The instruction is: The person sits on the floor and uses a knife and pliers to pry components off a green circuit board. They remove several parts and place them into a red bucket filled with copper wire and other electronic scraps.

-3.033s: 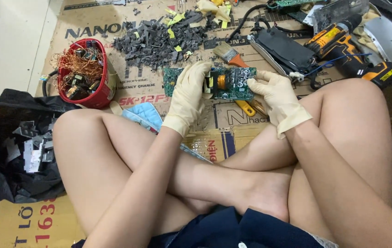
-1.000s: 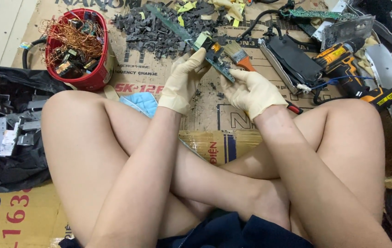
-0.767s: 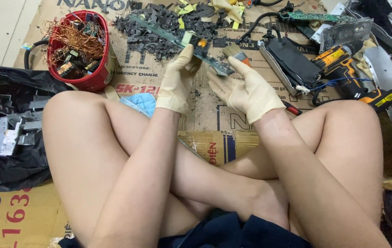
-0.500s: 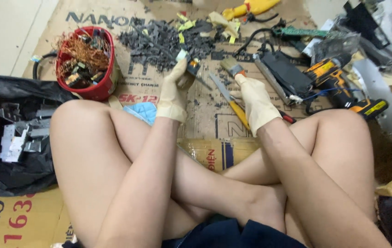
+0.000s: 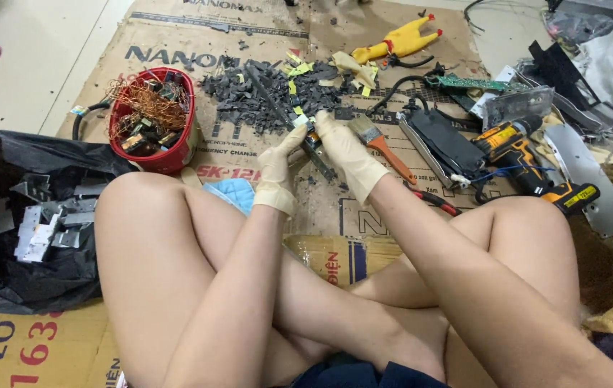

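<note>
- The left hand point(image 5: 278, 167), in a cream rubber glove, is closed in a pinch on the near edge of a green circuit board point(image 5: 316, 146), thumb and fingertips meeting at the board's upper end.
- The right hand point(image 5: 344, 153), gloved the same way, grips the circuit board from the other side, its fingers wrapped over the top edge.
- The circuit board is held edge-on between the two hands, tilted, above the cardboard sheet point(image 5: 263, 43) that covers the floor, just in front of the person's crossed bare legs.
- Just beyond the hands lies a pile of dark grey broken parts point(image 5: 249, 93) with scraps of yellow tape among them.
- A red plastic basket point(image 5: 184, 147) full of copper wire and small coils stands to the left of the pile, near the left knee.
- A paintbrush point(image 5: 382, 147) with an orange handle lies on the cardboard just beside the right hand.
- Further right are a black flat casing point(image 5: 443, 144) and an orange and black cordless drill point(image 5: 529, 162), close together.
- A yellow rubber chicken toy point(image 5: 400, 44) lies at the far edge of the cardboard.
- A black plastic bag point(image 5: 5, 273) holding pale metal brackets sits at the far left, beside the left thigh.
- A light blue face mask point(image 5: 231, 194) lies on the cardboard, just under the left wrist.
</note>
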